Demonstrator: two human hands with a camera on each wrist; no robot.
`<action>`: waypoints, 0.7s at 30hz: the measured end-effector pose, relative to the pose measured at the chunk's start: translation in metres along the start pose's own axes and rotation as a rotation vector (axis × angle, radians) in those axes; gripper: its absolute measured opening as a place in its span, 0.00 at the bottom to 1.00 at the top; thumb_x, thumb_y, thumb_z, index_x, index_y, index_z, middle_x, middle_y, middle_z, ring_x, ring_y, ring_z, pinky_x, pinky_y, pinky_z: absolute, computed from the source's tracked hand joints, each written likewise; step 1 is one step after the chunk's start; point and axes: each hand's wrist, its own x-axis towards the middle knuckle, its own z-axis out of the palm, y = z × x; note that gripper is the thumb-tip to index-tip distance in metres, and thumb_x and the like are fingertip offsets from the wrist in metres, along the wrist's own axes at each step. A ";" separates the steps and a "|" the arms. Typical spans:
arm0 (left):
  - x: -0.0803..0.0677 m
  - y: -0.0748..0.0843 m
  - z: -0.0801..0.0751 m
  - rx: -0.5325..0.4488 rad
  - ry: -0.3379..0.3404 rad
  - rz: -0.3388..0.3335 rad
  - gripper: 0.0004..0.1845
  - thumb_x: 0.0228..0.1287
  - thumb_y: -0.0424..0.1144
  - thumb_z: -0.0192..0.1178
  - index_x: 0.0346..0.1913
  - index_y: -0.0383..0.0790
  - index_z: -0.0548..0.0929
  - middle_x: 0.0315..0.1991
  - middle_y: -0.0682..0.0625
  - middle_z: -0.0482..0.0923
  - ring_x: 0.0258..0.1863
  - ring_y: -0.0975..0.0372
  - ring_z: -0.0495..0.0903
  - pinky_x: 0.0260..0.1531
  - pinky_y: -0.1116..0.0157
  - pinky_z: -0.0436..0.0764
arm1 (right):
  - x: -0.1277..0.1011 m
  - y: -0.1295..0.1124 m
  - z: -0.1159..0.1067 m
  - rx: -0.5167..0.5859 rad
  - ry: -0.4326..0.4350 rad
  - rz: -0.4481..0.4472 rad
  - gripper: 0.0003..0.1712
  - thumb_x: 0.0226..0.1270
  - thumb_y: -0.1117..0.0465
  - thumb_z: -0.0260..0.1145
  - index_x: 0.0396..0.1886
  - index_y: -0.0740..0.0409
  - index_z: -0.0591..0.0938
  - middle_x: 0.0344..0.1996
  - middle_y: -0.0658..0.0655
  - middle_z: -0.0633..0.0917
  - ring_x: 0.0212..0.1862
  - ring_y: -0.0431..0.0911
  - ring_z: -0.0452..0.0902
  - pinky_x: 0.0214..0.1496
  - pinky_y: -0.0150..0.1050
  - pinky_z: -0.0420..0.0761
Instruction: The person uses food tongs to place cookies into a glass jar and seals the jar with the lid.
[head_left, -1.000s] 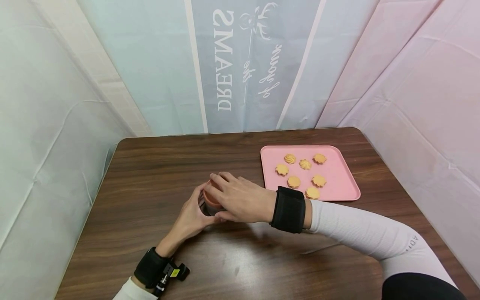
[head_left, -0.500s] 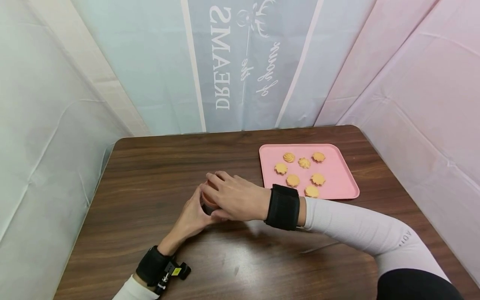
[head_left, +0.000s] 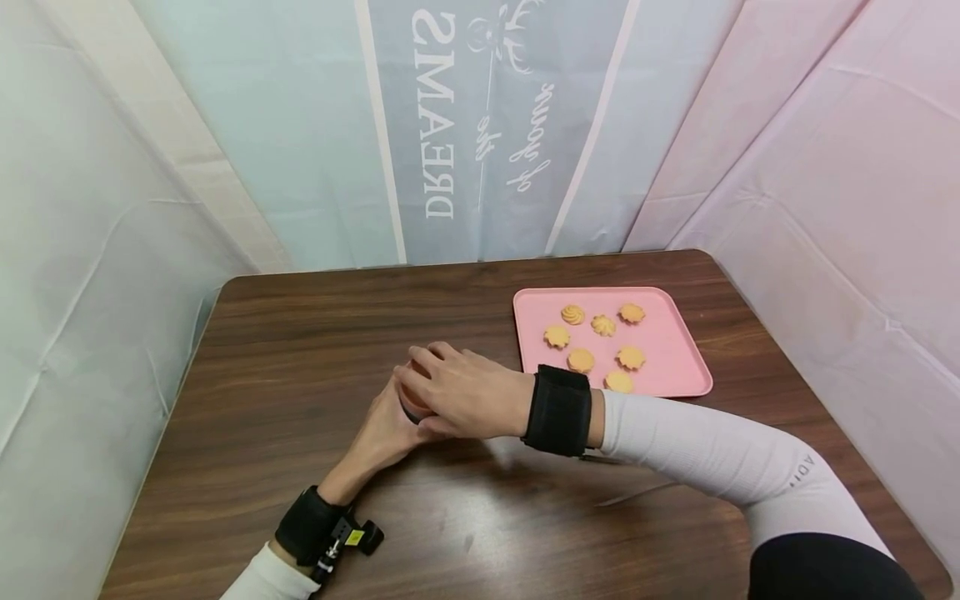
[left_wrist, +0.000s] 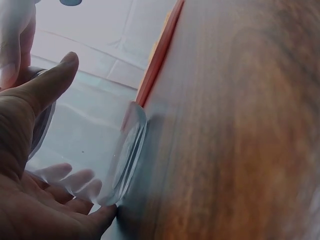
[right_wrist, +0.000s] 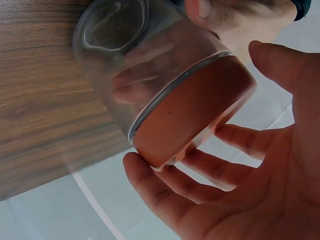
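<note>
Jar (right_wrist: 150, 85), glass, on table (head_left: 300, 350): my left hand (head_left: 386, 433) clasps its body, my right hand's (head_left: 457, 392) fingers curl round its lid (right_wrist: 195, 112). Left of tray (head_left: 675, 367), 6 cookies (head_left: 579, 360).

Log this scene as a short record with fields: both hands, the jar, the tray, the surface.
left hand: grips the glass body of the jar from the side
right hand: fingers curled over the orange lid
jar: clear glass, empty as far as shows, standing on the table
lid state: seated on the jar
tray: pink, to the right of the hands, apart from the jar
cookies: seven, spread on the tray
table: dark wood grain
wrists: black strap on each
</note>
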 end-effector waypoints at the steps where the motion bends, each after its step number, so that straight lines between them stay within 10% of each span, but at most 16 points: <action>1: 0.000 0.000 0.000 0.002 0.002 0.002 0.56 0.58 0.47 0.79 0.82 0.33 0.55 0.71 0.34 0.73 0.61 0.45 0.81 0.57 0.45 0.81 | 0.001 0.000 0.000 -0.001 0.001 -0.003 0.42 0.77 0.37 0.65 0.80 0.53 0.69 0.74 0.64 0.71 0.70 0.58 0.73 0.58 0.51 0.85; 21: 0.000 -0.003 -0.002 -0.022 -0.004 0.037 0.51 0.54 0.47 0.83 0.77 0.40 0.65 0.63 0.44 0.80 0.56 0.54 0.84 0.52 0.54 0.84 | 0.011 0.008 -0.005 0.008 -0.013 -0.064 0.40 0.71 0.38 0.73 0.73 0.55 0.74 0.57 0.58 0.79 0.50 0.52 0.79 0.57 0.43 0.81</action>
